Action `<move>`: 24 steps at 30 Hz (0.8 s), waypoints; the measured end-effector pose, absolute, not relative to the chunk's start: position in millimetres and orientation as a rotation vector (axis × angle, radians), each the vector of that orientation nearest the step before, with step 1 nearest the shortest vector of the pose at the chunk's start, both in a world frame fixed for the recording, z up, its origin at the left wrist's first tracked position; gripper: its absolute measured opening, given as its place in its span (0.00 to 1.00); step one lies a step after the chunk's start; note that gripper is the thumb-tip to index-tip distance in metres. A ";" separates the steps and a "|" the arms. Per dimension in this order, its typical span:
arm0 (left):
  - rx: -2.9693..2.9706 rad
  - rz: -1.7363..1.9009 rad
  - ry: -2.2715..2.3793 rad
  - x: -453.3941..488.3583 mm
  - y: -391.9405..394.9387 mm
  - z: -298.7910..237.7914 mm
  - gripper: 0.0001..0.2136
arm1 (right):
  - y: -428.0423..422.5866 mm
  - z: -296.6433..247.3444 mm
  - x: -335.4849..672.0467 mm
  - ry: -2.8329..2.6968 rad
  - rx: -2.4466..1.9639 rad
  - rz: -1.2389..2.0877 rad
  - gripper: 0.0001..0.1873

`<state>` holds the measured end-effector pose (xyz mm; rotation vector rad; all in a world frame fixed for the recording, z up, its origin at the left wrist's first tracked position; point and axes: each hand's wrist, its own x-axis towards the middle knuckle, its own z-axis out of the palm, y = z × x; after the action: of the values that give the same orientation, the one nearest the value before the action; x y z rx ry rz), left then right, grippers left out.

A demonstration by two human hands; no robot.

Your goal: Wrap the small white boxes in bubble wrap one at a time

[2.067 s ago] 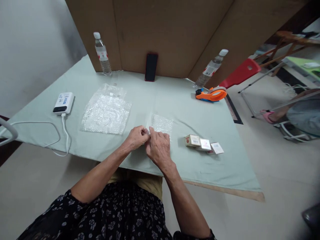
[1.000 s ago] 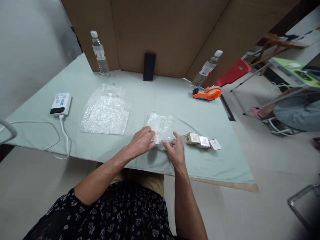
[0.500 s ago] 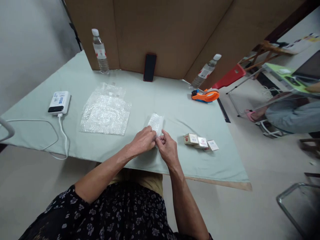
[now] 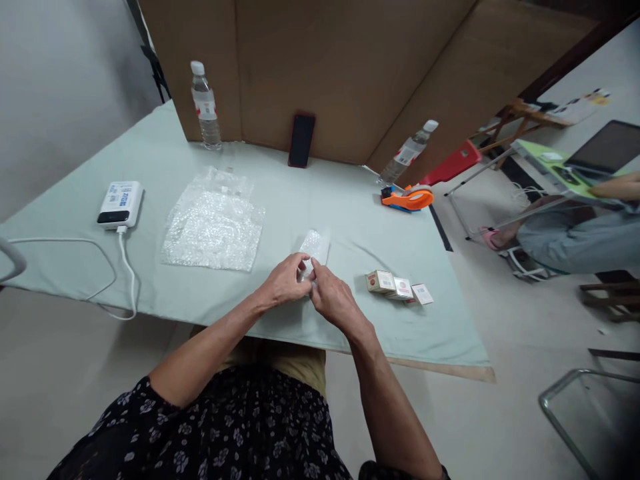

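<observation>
A small bubble wrap pouch (image 4: pixel 316 245) lies in front of me at the middle of the table, its near end between my hands. My left hand (image 4: pixel 287 280) curls round the pouch's left side, thumb and fingers closed on it. From the right, my right hand (image 4: pixel 331 293) pinches the near end, its fingertips touching those of the left. Whatever the pouch contains is hidden by the wrap and my fingers. To the left, a flat stack of bubble wrap bags (image 4: pixel 215 223) rests on the cloth. Several small boxes (image 4: pixel 397 287) stand in a row to the right.
An orange tape dispenser (image 4: pixel 407 198) lies at the back right by a tilted water bottle (image 4: pixel 407 153). Another bottle (image 4: pixel 205 107) and a phone (image 4: pixel 301 141) stand against the cardboard screen (image 4: pixel 325 60). A power bank (image 4: pixel 121 205) with a white cable sits left. A person sits at a green table (image 4: pixel 543 167).
My right hand has turned and its fingers have moved up over the pouch's near end. The left hand's fingers have opened into a rounder curl. The view has shifted slightly.
</observation>
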<state>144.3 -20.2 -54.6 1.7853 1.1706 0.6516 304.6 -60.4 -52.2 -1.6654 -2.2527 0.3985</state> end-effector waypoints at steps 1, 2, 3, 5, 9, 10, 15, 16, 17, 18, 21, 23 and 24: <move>1.778 0.670 1.191 145.7 -20.2 -54.9 0.19 | -59.5 -51.2 304.4 -2.270 -1.674 0.392 0.34; 1.783 0.695 1.207 147.1 -20.5 -56.3 0.16 | -58.8 -50.1 305.5 -2.276 -1.667 0.404 0.35; 1.794 0.722 1.216 148.4 -21.0 -58.5 0.14 | -58.5 -49.0 307.7 -2.270 -1.646 0.437 0.36; 1.828 0.771 1.216 150.6 -22.5 -65.0 0.12 | -58.6 -46.9 314.6 -2.221 -1.568 0.575 0.37; 1.941 0.803 1.212 153.9 -25.9 -75.0 0.16 | -60.2 -48.5 329.9 -1.998 -1.343 1.000 0.35; 1.978 0.790 1.222 154.8 -27.0 -75.0 0.18 | -60.2 -50.9 333.0 -1.906 -1.312 1.068 0.34; 2.134 0.621 1.328 159.8 -32.3 -64.3 0.22 | -49.7 -68.2 348.4 -1.307 -1.507 0.976 0.33; 2.156 0.595 1.339 160.5 -32.8 -62.2 0.22 | -44.4 -70.9 350.7 -1.232 -1.569 0.970 0.34; 2.175 0.578 1.342 161.1 -33.1 -60.6 0.22 | -38.2 -73.1 351.9 -1.184 -1.623 0.991 0.36; 2.186 0.567 1.344 161.5 -33.2 -59.6 0.21 | -31.2 -74.7 351.8 -1.160 -1.666 1.029 0.37; 2.188 0.558 1.341 161.9 -32.5 -59.6 0.18 | -8.0 -77.5 343.9 -1.150 -1.717 1.117 0.37; 2.177 0.557 1.334 161.9 -31.6 -60.7 0.16 | 6.2 -78.8 335.3 -1.187 -1.677 1.133 0.31; 2.169 0.556 1.335 161.8 -30.9 -61.2 0.15 | 12.0 -79.6 331.2 -1.206 -1.649 1.137 0.27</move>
<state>161.8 -30.9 -61.2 2.1693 1.3352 0.5560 331.2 12.0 -79.6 -1.6489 -1.2057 1.1373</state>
